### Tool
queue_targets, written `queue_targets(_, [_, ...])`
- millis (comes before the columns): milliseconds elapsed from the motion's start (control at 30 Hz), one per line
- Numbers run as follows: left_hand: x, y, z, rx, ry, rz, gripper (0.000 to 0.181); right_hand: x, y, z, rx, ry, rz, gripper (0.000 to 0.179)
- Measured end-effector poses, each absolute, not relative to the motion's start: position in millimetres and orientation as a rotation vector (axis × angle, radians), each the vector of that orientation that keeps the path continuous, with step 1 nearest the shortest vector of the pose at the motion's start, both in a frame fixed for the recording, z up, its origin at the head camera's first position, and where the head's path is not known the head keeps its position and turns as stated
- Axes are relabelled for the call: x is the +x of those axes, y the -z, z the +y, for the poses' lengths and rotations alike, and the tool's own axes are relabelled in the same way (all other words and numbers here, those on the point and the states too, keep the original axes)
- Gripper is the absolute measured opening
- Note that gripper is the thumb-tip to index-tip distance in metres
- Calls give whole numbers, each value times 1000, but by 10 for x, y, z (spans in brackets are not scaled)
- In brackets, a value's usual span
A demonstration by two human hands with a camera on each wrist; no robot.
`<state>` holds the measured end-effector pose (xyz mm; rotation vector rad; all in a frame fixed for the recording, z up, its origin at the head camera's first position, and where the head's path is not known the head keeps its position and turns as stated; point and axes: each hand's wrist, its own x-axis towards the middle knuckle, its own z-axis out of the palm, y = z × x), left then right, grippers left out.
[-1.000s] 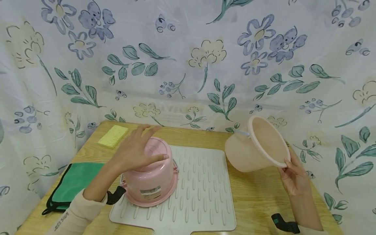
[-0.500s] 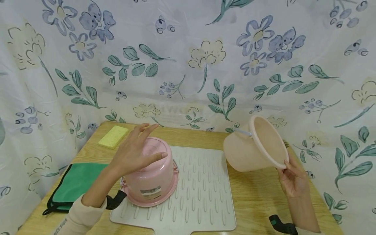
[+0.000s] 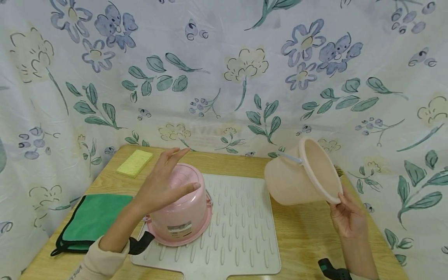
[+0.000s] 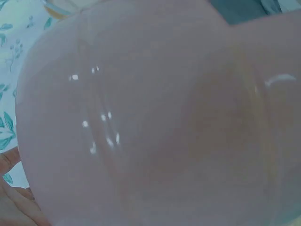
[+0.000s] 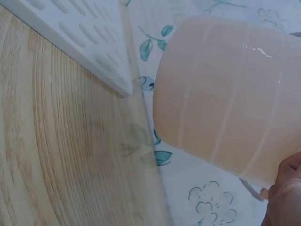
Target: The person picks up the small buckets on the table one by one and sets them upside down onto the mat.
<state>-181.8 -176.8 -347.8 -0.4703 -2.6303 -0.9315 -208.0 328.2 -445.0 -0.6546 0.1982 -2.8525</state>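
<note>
A pink bucket (image 3: 187, 217) stands upside down on the left part of a white ridged draining mat (image 3: 241, 233). Over its upturned base lies my left hand (image 3: 159, 186), fingers spread and thumb reaching across the top; whether the palm presses it is hidden. The bucket's glossy side fills most of the left wrist view. On the right, my right hand (image 3: 350, 217) pinches the rim of a peach bucket (image 3: 290, 181), thumb showing at the edge. That bucket is tilted on its side, mouth facing right, its pale handle (image 3: 289, 157) along the upper side. In the right wrist view it appears raised.
A yellow sponge (image 3: 135, 163) lies at the table's back left. Nearer, a folded green cloth (image 3: 94, 217) with black edging sits beside the left forearm. A floral curtain (image 3: 224, 77) hangs behind the wooden table (image 3: 301, 233).
My right hand and the peach bucket have shifted slightly left. The left wrist has moved a little to the right, while the pink bucket stays where it was.
</note>
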Motion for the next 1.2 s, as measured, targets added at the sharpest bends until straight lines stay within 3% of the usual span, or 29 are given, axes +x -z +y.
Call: queue_targets(1200, [-1622, 3554, -1340, -601, 1261, -2407, 89, -1944, 4597, 3138, -643, 2839, 74, 53])
